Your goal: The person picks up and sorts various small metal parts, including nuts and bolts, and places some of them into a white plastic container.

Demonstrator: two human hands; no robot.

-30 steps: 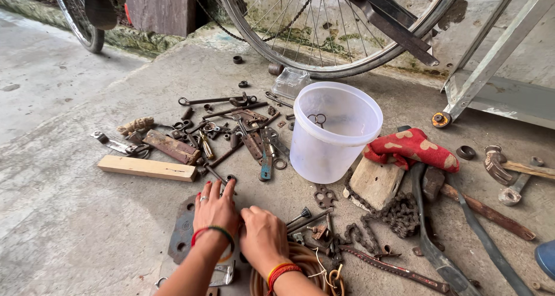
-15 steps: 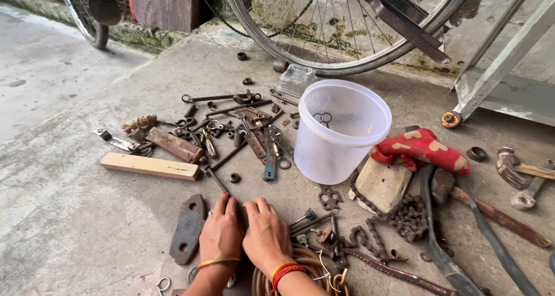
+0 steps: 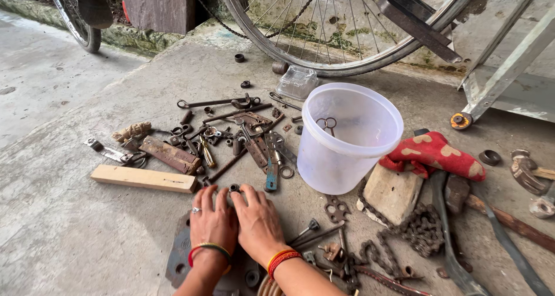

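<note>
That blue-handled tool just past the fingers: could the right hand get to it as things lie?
Probably yes. The blue-handled tool lies uncovered on the concrete just beyond the right hand, which rests palm down beside the left hand; only a small ring sits nearby.

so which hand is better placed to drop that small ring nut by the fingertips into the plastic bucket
Probably the right hand: it lies on the bucket side, fingertips beside the small ring nut. The left hand would have to cross over it.

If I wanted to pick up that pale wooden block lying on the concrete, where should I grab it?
Probably across the middle of the pale wooden block, pinching its two long sides from above. It lies flat and runs left to right; its left end is clear, but the right end butts against rusty metal parts.
</note>
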